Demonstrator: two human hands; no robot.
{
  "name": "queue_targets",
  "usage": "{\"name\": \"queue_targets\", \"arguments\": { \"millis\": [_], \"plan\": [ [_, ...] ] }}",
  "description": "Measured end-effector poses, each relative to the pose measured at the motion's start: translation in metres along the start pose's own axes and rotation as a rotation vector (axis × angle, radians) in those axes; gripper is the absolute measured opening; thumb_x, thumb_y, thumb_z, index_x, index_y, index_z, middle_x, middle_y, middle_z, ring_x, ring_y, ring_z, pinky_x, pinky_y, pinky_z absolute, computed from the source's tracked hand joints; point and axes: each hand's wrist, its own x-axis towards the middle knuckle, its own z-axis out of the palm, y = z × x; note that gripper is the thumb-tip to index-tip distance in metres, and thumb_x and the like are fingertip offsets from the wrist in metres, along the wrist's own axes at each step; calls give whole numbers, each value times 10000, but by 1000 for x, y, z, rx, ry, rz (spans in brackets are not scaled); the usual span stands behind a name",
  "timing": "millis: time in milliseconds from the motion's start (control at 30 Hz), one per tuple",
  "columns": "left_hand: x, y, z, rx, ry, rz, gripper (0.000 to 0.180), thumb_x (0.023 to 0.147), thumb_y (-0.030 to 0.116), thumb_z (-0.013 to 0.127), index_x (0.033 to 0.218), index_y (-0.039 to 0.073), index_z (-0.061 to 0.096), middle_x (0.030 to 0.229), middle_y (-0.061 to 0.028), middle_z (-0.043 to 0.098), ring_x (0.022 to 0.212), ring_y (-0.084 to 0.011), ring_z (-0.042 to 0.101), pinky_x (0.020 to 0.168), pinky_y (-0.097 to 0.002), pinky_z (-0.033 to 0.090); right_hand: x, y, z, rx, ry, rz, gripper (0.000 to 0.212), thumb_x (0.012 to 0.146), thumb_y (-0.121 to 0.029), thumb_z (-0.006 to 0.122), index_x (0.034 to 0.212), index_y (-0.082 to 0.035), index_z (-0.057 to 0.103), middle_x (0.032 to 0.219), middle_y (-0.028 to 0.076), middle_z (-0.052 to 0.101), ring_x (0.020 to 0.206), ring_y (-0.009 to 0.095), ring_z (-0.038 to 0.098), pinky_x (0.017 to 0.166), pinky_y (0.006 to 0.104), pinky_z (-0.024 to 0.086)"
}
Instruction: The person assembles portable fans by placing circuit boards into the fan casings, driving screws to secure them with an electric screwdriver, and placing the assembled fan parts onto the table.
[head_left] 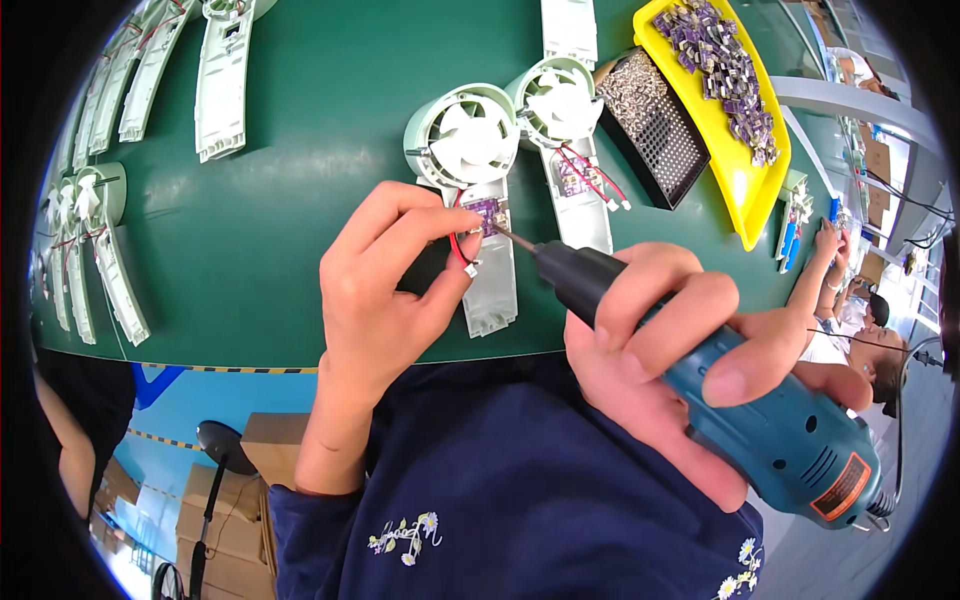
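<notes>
My right hand (668, 350) is wrapped round a teal electric screwdriver (745, 400) with a black nose. Its thin bit (515, 238) points left, to a small purple circuit board (487, 215). That board sits in the pale-green handle (490, 290) of a fan housing (462, 135) with white blades. My left hand (385, 275) is closed at the board's left edge, index fingertip touching near the bit; anything pinched there is too small to make out. Red and black wires (455, 245) run past these fingers to a white connector (471, 269).
Right of it lies a second fan housing (558, 100) with a board and loose wires. Beyond are a black perforated box (655, 125) of screws and a yellow tray (755, 200) of purple boards. More housings (222, 90) line the green table's left. Other people sit at right.
</notes>
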Motion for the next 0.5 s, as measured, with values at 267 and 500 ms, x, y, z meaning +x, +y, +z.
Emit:
{"name": "queue_targets", "arguments": {
  "millis": [267, 500],
  "plan": [
    [-2, -2, -2, 4, 2, -7, 265, 696, -100, 754, 927, 25, 720, 873, -74, 636, 701, -151, 608, 620, -260, 498, -5, 5, 0, -7, -4, 21, 857, 925, -618, 592, 1546, -190, 187, 1084, 107, 531, 553, 198, 486, 410, 310, 394],
    [-6, -5, -3, 8, 12, -14, 275, 688, -109, 746, 927, 23, 720, 872, -75, 639, 703, -151, 611, 619, -261, 499, -10, 5, 3, 10, -45, 50, 846, 938, -591, 591, 1553, -183, 178, 1091, 111, 529, 558, 203, 482, 428, 323, 405]
  ]
}}
